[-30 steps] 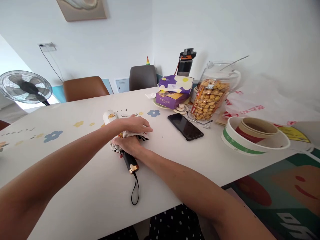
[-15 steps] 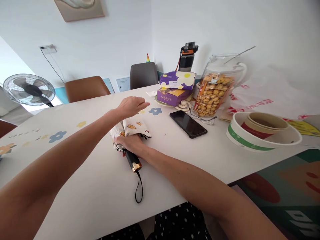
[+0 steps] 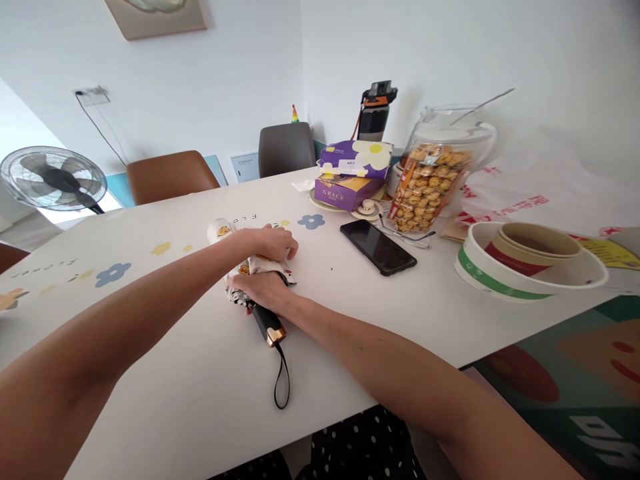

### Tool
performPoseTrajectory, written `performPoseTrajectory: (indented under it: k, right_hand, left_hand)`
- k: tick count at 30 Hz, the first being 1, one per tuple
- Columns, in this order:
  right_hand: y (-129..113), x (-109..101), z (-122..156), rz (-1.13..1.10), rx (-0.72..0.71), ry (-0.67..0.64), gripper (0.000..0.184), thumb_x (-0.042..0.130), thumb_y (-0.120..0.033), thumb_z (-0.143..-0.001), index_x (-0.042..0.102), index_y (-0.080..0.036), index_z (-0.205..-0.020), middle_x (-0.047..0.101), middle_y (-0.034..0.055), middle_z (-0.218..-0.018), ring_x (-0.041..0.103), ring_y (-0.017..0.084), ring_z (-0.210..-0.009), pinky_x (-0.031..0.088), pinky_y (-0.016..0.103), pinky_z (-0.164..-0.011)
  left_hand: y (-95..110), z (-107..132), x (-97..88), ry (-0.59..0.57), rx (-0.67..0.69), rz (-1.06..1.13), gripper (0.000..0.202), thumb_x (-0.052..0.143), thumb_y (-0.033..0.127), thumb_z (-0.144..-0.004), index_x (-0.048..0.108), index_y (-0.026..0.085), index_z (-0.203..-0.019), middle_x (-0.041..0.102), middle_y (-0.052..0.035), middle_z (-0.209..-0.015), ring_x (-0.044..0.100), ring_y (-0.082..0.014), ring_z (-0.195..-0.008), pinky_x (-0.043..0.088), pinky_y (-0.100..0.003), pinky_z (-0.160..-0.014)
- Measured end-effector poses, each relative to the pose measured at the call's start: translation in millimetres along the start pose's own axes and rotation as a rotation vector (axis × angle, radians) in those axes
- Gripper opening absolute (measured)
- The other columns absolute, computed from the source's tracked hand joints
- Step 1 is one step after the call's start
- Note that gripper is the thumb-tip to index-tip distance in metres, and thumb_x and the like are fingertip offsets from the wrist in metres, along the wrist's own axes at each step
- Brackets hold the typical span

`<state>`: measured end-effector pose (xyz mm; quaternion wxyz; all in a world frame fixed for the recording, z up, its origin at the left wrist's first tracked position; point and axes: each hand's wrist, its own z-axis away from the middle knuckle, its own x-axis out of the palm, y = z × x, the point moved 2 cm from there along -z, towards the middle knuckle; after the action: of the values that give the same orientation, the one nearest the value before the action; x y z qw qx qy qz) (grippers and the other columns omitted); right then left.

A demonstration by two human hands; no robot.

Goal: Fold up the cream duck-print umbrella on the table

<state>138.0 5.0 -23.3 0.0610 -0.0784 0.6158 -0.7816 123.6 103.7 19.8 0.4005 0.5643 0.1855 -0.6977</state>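
A folded umbrella (image 3: 267,265) with a white, cartoon-printed canopy lies on the table, its black handle (image 3: 263,320) with a gold end and a wrist loop pointing towards me. My right hand (image 3: 263,290) is closed around the gathered canopy just above the handle. Across the middle of the canopy rests my left hand (image 3: 274,242), its fingers curled down over the fabric's right side. The fingertips of both hands are partly hidden. A black smartphone (image 3: 379,247) lies to the right of the umbrella.
Right of the phone stand a plastic jar (image 3: 435,177) of snacks and a white paper bowl (image 3: 505,290) holding a brown cup. Eyeglasses (image 3: 407,233), purple boxes (image 3: 345,191) and a dark bottle (image 3: 374,117) are farther back. A fan (image 3: 53,177) stands beyond the table at left.
My left hand has come down from above the umbrella onto its canopy, and the fabric's right side is drawn in slightly. My right hand keeps its grip near the handle.
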Motion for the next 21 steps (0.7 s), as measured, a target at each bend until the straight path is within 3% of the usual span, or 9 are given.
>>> performPoseTrajectory:
  k: [4, 8, 10, 13, 15, 18, 21]
  right_hand:
    - [-1, 0, 2, 0.007, -0.001, 0.003, 0.018, 0.060, -0.027, -0.059, 0.047, -0.019, -0.067, 0.053, -0.0008, -0.056, 0.048, 0.012, -0.036, 0.044, 0.027, -0.034]
    - [1, 0, 0, 0.006, -0.009, -0.012, 0.015, 0.059, -0.027, -0.060, 0.051, -0.017, -0.068, 0.054, -0.0001, -0.058, 0.050, 0.012, -0.039, 0.044, 0.024, -0.034]
    - [4, 0, -3, -0.016, 0.014, 0.009, 0.018, 0.062, -0.025, -0.058, 0.053, -0.017, -0.072, 0.056, 0.0007, -0.061, 0.052, 0.013, -0.044, 0.047, 0.024, -0.035]
    - [7, 0, -7, -0.062, 0.074, 0.024, 0.021, 0.066, -0.024, -0.057, 0.055, -0.016, -0.073, 0.058, 0.0018, -0.064, 0.053, 0.014, -0.048, 0.049, 0.025, -0.034]
    - [8, 0, -8, -0.104, 0.097, -0.002, 0.020, 0.066, -0.025, -0.059, 0.056, -0.015, -0.072, 0.058, 0.0023, -0.064, 0.053, 0.013, -0.048, 0.048, 0.025, -0.033]
    - [7, 0, -8, -0.175, 0.098, -0.032, 0.019, 0.066, -0.025, -0.061, 0.057, -0.015, -0.075, 0.059, 0.0030, -0.067, 0.054, 0.013, -0.049, 0.046, 0.023, -0.032]
    - [6, -2, -9, -0.208, 0.089, -0.059, 0.020, 0.066, -0.025, -0.062, 0.059, -0.014, -0.077, 0.060, 0.0032, -0.069, 0.054, 0.013, -0.050, 0.046, 0.023, -0.033]
  left_hand:
    - [-3, -3, 3.6, 0.041, 0.002, 0.102, 0.010, 0.068, 0.023, -0.047, 0.060, 0.024, -0.051, 0.063, -0.0054, -0.078, 0.052, -0.0254, -0.087, 0.041, -0.033, -0.076]
    - [1, 2, 1.3, 0.090, 0.054, 0.014, 0.005, 0.062, 0.027, -0.060, 0.060, 0.023, -0.059, 0.062, -0.0053, -0.080, 0.055, -0.0216, -0.081, 0.041, -0.029, -0.072]
    - [7, 11, -7.4, 0.203, 0.089, -0.082, 0.008, 0.054, 0.027, -0.069, 0.061, 0.023, -0.069, 0.062, -0.0056, -0.087, 0.055, -0.0201, -0.080, 0.041, -0.029, -0.072]
    - [10, 32, -28.9, 0.490, 0.089, -0.154, 0.019, 0.042, 0.025, -0.080, 0.059, 0.022, -0.087, 0.059, -0.0055, -0.097, 0.055, -0.0171, -0.075, 0.040, -0.030, -0.070]
    - [4, 51, -42.8, 0.682, 0.048, -0.120, 0.019, 0.040, 0.025, -0.083, 0.056, 0.022, -0.093, 0.059, -0.0050, -0.091, 0.054, -0.0160, -0.071, 0.040, -0.030, -0.066]
    - [-19, 83, -50.8, 0.841, -0.039, 0.127, 0.014, 0.043, 0.026, -0.083, 0.052, 0.022, -0.092, 0.054, -0.0007, -0.065, 0.050, -0.0135, -0.056, 0.039, -0.028, -0.056]
    - [-48, 114, -39.5, 0.917, -0.104, 0.423, 0.012, 0.045, 0.025, -0.083, 0.049, 0.023, -0.094, 0.047, 0.0033, -0.053, 0.046, -0.0115, -0.046, 0.039, -0.026, -0.049]
